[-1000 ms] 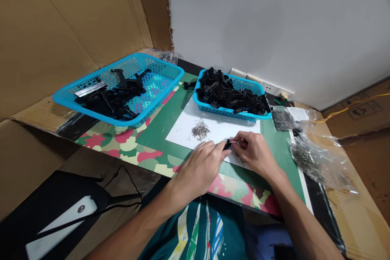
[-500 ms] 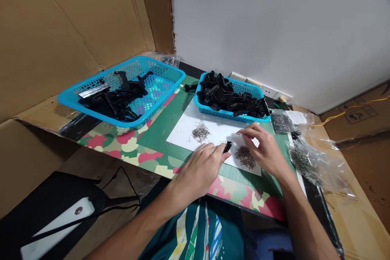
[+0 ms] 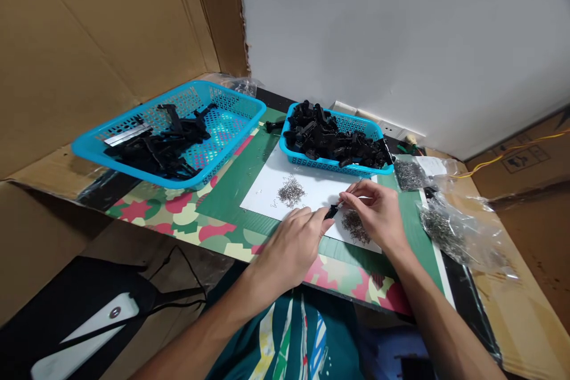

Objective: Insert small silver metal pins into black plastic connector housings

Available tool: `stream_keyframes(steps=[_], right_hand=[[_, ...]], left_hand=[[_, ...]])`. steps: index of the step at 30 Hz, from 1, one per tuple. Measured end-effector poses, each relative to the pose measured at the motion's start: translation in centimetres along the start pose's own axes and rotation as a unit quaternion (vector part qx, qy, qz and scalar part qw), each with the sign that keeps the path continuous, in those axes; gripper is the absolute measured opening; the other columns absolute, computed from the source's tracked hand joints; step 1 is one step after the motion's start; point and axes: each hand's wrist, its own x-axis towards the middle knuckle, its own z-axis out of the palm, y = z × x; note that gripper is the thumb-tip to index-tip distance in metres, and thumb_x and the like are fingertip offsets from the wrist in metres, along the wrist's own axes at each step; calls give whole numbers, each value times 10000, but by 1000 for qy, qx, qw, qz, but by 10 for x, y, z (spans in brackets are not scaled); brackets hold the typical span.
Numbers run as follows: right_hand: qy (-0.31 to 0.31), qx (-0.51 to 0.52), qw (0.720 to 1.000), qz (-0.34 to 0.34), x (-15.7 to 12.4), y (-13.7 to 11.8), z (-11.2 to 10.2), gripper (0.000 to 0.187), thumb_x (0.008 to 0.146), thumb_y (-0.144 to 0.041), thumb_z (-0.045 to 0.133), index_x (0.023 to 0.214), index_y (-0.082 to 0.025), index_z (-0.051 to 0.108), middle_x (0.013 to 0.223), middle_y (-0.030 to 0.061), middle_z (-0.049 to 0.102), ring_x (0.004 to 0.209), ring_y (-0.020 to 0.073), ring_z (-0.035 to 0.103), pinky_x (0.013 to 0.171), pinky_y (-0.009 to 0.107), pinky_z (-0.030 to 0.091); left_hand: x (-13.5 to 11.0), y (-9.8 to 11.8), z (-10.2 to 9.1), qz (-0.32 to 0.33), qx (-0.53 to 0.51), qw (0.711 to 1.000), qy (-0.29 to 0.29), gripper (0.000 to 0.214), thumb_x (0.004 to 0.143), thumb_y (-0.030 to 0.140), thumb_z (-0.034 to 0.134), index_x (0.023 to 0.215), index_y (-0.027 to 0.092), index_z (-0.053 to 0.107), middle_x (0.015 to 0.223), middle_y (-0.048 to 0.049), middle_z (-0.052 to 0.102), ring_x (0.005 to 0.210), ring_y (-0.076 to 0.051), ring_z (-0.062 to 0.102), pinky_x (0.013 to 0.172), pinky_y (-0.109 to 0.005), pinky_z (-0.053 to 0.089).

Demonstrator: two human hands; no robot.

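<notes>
My left hand [image 3: 296, 240] is closed around a small black plastic part [image 3: 332, 212], whose end sticks out past the thumb and forefinger. Just to its right, my right hand [image 3: 374, 211] pinches a thin metal piece [image 3: 341, 204] against or close to that end; whether they touch I cannot tell. Most of the metal piece is hidden by the fingers. Under the right hand lies a pile of small metal springs or clips [image 3: 355, 227], partly covered. A second such pile [image 3: 291, 191] lies farther left on the white sheet [image 3: 258, 197].
A blue basket [image 3: 360, 120] heaped with black parts stands behind the sheet. Another, larger blue basket [image 3: 236, 151] with black parts sits at the left. Plastic bags of small metal pieces [image 3: 440, 228] lie on the right. Cardboard [image 3: 111, 24] walls the left side.
My right hand has moved slightly left and down, bringing the thin metal piece to the end of the black plastic part. My left hand has hardly moved.
</notes>
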Motion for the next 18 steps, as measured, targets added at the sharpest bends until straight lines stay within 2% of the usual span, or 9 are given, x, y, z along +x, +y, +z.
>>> stream_keyframes(steps=[6, 10, 14, 18], right_hand=[[4, -9, 1000, -3, -2, 3, 2, 344, 839, -479, 841, 763, -173, 703, 854, 71, 729, 737, 203, 723, 661, 307, 627], [31, -26, 999, -18, -5, 5, 4, 328, 852, -467, 824, 757, -177, 703, 855, 85, 755, 718, 210, 741, 651, 306, 621], [44, -71, 996, -44, -8, 7, 7, 282, 886, -433, 788, 778, -188, 699, 811, 76, 767, 670, 193, 719, 593, 275, 563], [45, -69, 995, -47, -9, 7, 8, 263, 893, -418, 772, 788, -191, 694, 800, 74, 772, 662, 197, 719, 592, 275, 549]], left_hand=[[0, -1, 2, -2, -9, 1000, 2, 403, 1146, 323, 321, 1425, 179, 573, 1005, -96, 686, 1007, -290, 660, 898, -453, 525], [2, -3, 2, -8, -30, 999, -7, 411, 1141, 309, 321, 1422, 174, 589, 1017, -106, 687, 1017, -298, 658, 903, -454, 521], [5, -4, 0, -20, -67, 997, -15, 406, 1138, 306, 320, 1361, 191, 639, 1007, -104, 701, 1007, -286, 676, 892, -424, 518], [6, -4, -1, -27, -88, 996, -13, 407, 1140, 313, 314, 1327, 211, 661, 1032, -102, 725, 1047, -285, 688, 913, -411, 512]])
